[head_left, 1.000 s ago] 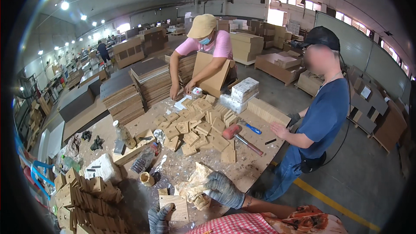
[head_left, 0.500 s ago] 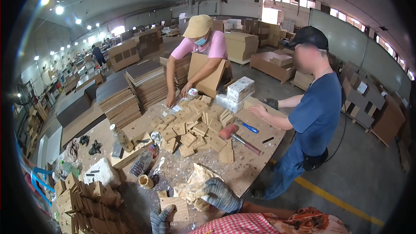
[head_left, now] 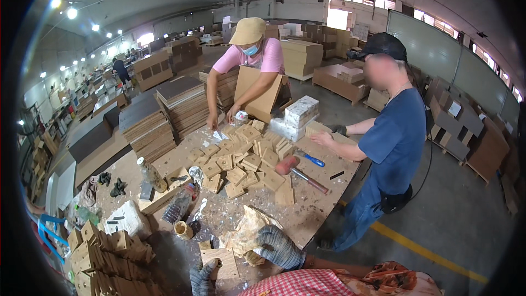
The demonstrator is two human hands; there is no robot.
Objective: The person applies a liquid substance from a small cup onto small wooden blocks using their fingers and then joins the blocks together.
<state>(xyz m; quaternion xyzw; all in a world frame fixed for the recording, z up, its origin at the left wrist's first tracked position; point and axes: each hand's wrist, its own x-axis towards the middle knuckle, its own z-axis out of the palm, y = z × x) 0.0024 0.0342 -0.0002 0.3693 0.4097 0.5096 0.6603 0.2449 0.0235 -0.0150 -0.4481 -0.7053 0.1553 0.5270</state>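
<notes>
- A green bottle (head_left: 86,215) lies at the table's (head_left: 312,216) far left, its contents too small to tell.
- A white-capped bottle (head_left: 153,175) stands tilted, murky brown inside or on its walls; I cannot tell which.
- Just beside it, a clear plastic bottle (head_left: 178,206) lies on its side.
- Nearer the person, a small tan cup (head_left: 183,230) shows its open mouth, the inside dark.
- The left hand (head_left: 203,280), gloved, has its grip pinching the left edge of a square wooden plate (head_left: 223,263) at the table's near edge.
- A white tub (head_left: 241,116) beside a co-worker's hand holds something reddish.
- The right hand's (head_left: 279,248) gloved grip is curled on a crumpled cream cloth (head_left: 246,233).
</notes>
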